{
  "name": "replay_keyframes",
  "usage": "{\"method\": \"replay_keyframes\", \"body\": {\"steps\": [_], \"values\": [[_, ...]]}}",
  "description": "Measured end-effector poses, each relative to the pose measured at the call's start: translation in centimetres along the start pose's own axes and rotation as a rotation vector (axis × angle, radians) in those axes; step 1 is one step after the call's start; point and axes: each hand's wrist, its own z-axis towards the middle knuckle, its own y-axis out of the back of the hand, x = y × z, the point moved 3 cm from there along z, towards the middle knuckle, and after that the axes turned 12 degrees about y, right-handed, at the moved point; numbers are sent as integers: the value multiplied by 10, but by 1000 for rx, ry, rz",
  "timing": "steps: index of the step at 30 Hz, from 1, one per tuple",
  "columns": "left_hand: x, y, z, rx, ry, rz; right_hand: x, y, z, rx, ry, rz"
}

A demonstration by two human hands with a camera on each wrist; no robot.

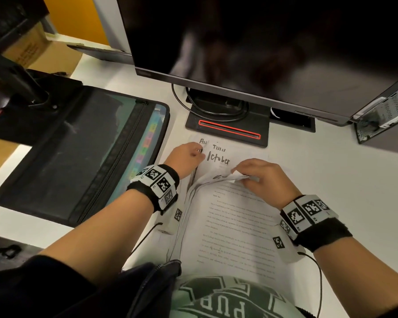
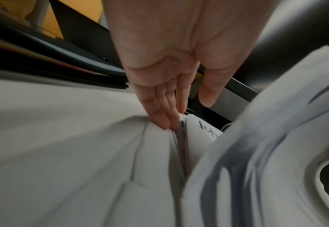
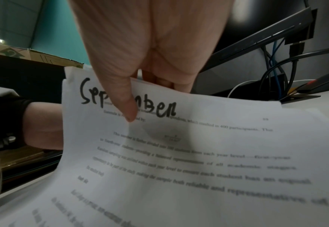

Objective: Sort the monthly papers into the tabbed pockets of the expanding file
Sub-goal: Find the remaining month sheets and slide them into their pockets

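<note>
The papers (image 1: 225,216) lie in a loose stack on the white counter (image 1: 331,180), right in front of the person and just short of the monitor stand (image 1: 228,125). The top sheets are curled up and back toward the person, baring a lower sheet headed "October" (image 1: 217,158) in black marker, with other handwritten headings partly showing beyond it. The right hand (image 1: 260,177) pinches the lifted sheets at their top edge; in the right wrist view the thumb (image 3: 126,104) presses on a sheet headed "September" (image 3: 179,138), with the fingers curled behind it. The left hand (image 1: 186,156) rests at the stack's far left corner; in the left wrist view its fingers (image 2: 165,113) are straight and close together, their tips pressing on the sheet edges, the thumb held apart and touching nothing. Left of the papers the file (image 1: 78,161) lies open on the counter, black, with a mesh zip pocket in its lid and a row of coloured tabs (image 1: 145,148) along its pockets, well clear of both hands. Behind the stack stands a dark monitor (image 1: 262,47), with cables (image 1: 207,109) looped on its stand. Both wrists carry black bands with black-and-white marker blocks.
</note>
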Motion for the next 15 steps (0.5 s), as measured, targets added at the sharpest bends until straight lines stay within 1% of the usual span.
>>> {"method": "replay_keyframes", "body": {"steps": [2, 4, 6, 8, 10, 12, 15], "values": [[4, -3, 2, 26, 71, -107, 2, 1, -1, 9, 14, -12], [9, -5, 5, 38, 106, -145, 3, 2, -2, -3, 26, -10], [13, -6, 6, 51, 96, -135, 4, 3, -2, -37, 3, 3], [14, -5, 5, 46, 90, -186, 2, 4, -1, -68, -42, -50], [15, -2, 3, 39, 91, -267, 2, 5, 0, -105, -14, -136], [14, 1, 1, 61, 72, -294, 3, 6, 1, -127, 36, -187], [11, 3, -4, 143, 70, -329, 1, 5, 3, -68, 19, -151]]}}
